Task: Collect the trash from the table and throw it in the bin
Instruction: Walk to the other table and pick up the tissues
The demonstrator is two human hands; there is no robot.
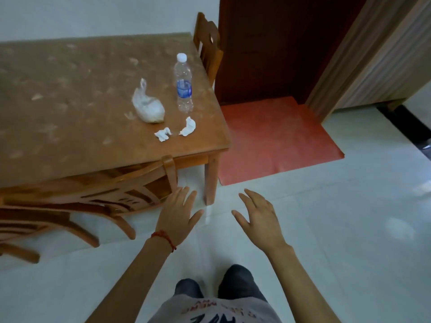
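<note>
The table (70, 101) carries all trash near its right front corner: a plastic bottle (183, 83) upright, a white bag (148, 107), two crumpled tissues (187, 128) close to the edge. Left hand (177, 215) and right hand (258, 215) hover over bare floor (326, 229), each grip spread open and holding nothing.

No legible text: bottle label (184, 88) blurred.

1. Brown table (70, 94) with pale mottled flecks.
2. Clear bottle (183, 83), white cap, blue label.
3. White crumpled tissues (188, 127).
4. Red floor mat (275, 141).
5. Red string bracelet (164, 237).
6. Dark brown door (268, 43).
</note>
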